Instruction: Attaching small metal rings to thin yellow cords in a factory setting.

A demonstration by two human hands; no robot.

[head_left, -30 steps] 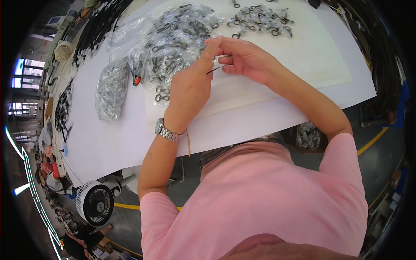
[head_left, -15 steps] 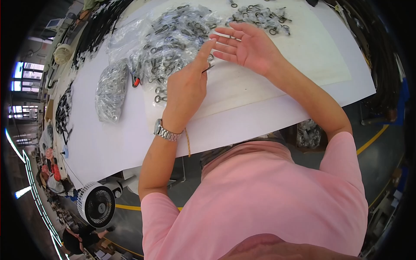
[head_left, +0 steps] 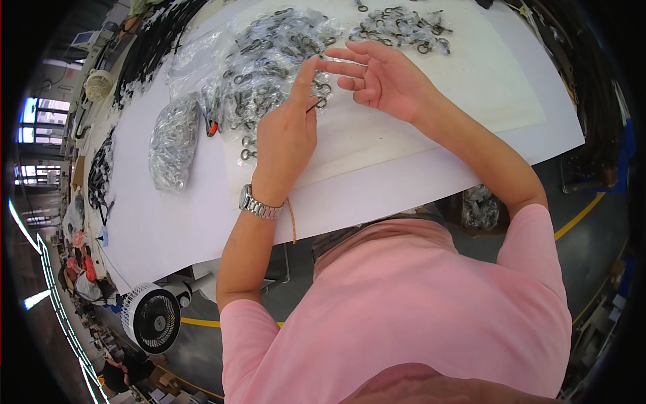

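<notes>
My left hand [head_left: 288,131] is raised over the white table with its index finger stretched out. Its other fingers are curled, and a thin dark rod [head_left: 311,106] sticks out beside the thumb; its kind I cannot make out. My right hand [head_left: 390,84] faces it, palm turned up, holding nothing. Two of its fingers reach to the left index fingertip, while the lower ones are bent inward. Behind the hands lies a heap of dark metal snap hooks [head_left: 269,67] in clear plastic wrapping. A smaller pile of hooks [head_left: 404,27] lies beyond my right hand.
A filled clear plastic bag [head_left: 173,141] and a red-and-black tool [head_left: 212,128] lie left on the white table [head_left: 195,229]. Dark straps [head_left: 151,54] hang along the far left. A fan [head_left: 151,318] stands by the near left edge, and a box with wrapped parts [head_left: 480,207] sits below.
The lower fingers of my right hand have bent inward from being stretched out. My left hand has shifted slightly left, its index finger more upright, the thin rod moving with it.
</notes>
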